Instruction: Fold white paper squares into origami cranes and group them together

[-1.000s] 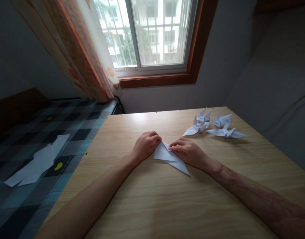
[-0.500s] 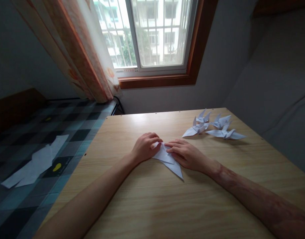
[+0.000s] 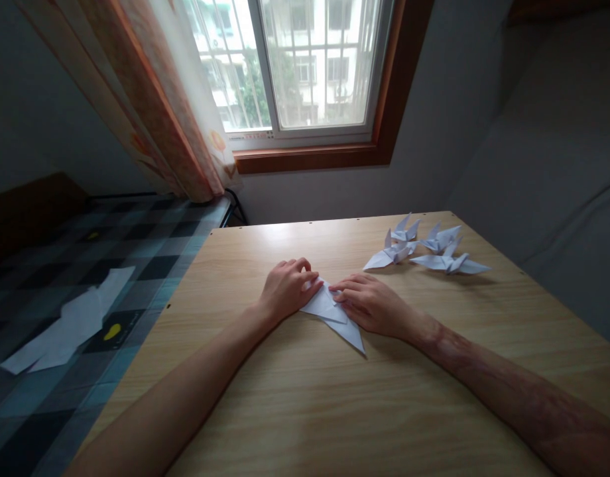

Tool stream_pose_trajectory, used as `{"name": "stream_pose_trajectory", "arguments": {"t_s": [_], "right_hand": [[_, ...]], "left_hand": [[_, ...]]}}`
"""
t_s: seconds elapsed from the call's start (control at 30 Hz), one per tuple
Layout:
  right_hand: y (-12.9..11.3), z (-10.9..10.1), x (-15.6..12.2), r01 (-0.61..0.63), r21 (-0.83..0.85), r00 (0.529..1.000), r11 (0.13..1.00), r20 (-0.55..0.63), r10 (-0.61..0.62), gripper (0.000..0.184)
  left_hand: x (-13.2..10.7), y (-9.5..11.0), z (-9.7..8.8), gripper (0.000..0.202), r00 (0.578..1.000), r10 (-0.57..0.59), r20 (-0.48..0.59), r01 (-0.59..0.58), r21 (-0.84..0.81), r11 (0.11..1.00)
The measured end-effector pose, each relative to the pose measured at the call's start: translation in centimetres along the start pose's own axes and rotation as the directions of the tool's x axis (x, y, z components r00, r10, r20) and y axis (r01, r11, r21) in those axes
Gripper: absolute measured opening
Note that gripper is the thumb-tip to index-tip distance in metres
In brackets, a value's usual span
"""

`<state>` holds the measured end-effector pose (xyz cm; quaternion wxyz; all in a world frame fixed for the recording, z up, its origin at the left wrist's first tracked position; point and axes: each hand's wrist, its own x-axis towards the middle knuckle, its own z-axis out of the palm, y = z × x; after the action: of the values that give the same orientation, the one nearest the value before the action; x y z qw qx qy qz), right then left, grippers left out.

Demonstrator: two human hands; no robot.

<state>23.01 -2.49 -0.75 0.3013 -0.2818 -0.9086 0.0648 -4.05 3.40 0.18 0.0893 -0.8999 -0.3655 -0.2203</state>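
Note:
A partly folded piece of white paper lies on the wooden table, one pointed flap stretching toward me. My left hand has its thumb and curled fingers closed on the paper's upper left edge. On the other side, my right hand rests with fingers nearly straight, the fingertips pressing the paper's right side flat. Part of the paper is hidden under the right fingers.
Several folded white paper cranes stand at the table's back right. To the left, white paper pieces lie on a checked bed cover. Beyond the table are a window and a curtain.
My left hand has shifted slightly left along the paper's edge, and its fingers are more curled. My right hand stays nearly in place. The whole view has moved slightly.

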Motion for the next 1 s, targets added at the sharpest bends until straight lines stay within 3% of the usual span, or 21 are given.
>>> {"name": "stream_pose_trajectory", "arguments": {"t_s": [0.13, 0.3, 0.43, 0.63, 0.77, 0.87, 1.0], "right_hand": [[-0.2, -0.1, 0.1, -0.013, -0.030, 1.000, 0.999, 0.005, 0.013, 0.015], [0.1, 0.0, 0.1, -0.052, -0.063, 0.998, 0.997, 0.019, 0.053, 0.014], [0.2, 0.0, -0.1, -0.091, -0.096, 0.996, 0.991, 0.006, 0.092, 0.019], [0.2, 0.0, -0.1, -0.104, -0.126, 0.994, 0.987, 0.019, 0.107, 0.033], [0.3, 0.1, -0.2, -0.099, -0.142, 0.994, 0.985, 0.031, 0.105, 0.042], [0.4, 0.1, -0.2, -0.091, -0.141, 0.995, 0.986, 0.023, 0.095, 0.042], [0.4, 0.1, -0.2, -0.084, -0.130, 0.996, 0.988, 0.014, 0.086, 0.042]], "left_hand": [[0.0, -0.2, 0.0, 0.027, 0.997, -0.071, -0.007, 0.071, 0.021, 0.997], [0.1, -0.3, -0.5, 0.036, 0.962, -0.270, -0.041, 0.266, -0.076, 0.961], [0.5, 0.1, -1.6, 0.039, 0.935, -0.352, 0.041, 0.354, -0.151, 0.923], [0.6, 0.3, -1.9, 0.047, 0.901, -0.370, 0.224, 0.411, -0.175, 0.895], [0.5, 0.2, -1.6, 0.039, 0.874, -0.373, 0.311, 0.450, -0.233, 0.862], [0.4, 0.2, -1.2, 0.029, 0.889, -0.350, 0.297, 0.439, -0.327, 0.837], [0.3, 1.0, -0.8, 0.012, 0.941, -0.287, 0.181, 0.339, -0.456, 0.823]]}}
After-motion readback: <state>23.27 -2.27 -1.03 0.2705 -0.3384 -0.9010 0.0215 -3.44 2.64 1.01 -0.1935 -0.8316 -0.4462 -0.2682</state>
